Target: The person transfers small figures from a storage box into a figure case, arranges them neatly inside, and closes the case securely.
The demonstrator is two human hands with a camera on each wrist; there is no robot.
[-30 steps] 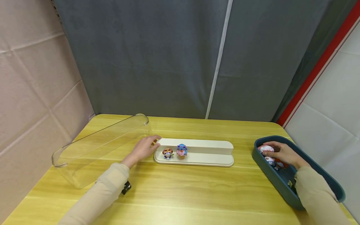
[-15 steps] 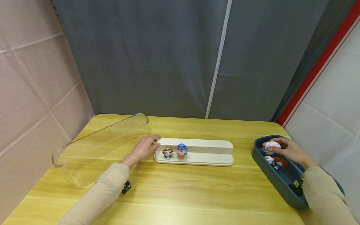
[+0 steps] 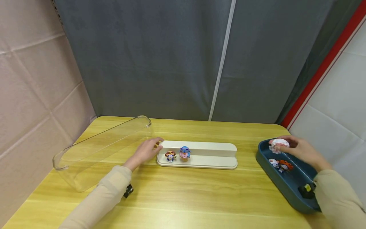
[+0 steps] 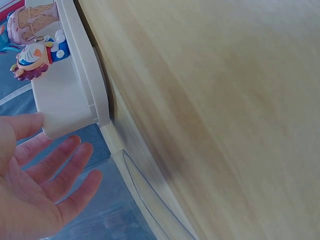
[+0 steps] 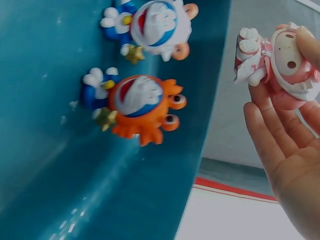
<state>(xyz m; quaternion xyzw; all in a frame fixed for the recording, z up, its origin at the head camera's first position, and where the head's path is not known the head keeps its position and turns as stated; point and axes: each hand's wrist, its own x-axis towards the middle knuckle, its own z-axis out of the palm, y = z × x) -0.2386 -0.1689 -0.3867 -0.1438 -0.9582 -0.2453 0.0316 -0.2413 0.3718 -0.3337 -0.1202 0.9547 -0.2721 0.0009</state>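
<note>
My right hand (image 3: 307, 152) pinches a pink-and-white hooded figurine (image 5: 280, 65) between thumb and fingers, over the far end of the dark teal tray (image 3: 286, 187). Below it in the tray lie a white-hooded blue figurine (image 5: 157, 25) and an orange crab-hat figurine (image 5: 142, 102). My left hand (image 3: 145, 150) is at the left end of a cream stepped display base (image 3: 213, 161), thumb touching its corner, the other fingers loosely spread. On the base's lower step stand a small figurine in a red-and-yellow hat (image 3: 170, 156) and a blue figurine with a pink ice-cream cone (image 3: 185, 153).
A clear plastic cover (image 3: 100, 149) lies slantwise on the left of the wooden table (image 3: 200, 197). Near the tray's close end is a black item with a yellow-green part (image 3: 307, 188). A grey curtain (image 3: 157, 63) hangs behind the table.
My right hand has lifted the pink-and-white figurine up from among the others in the tray and shifted slightly right and away. The left hand has stayed at the base.
</note>
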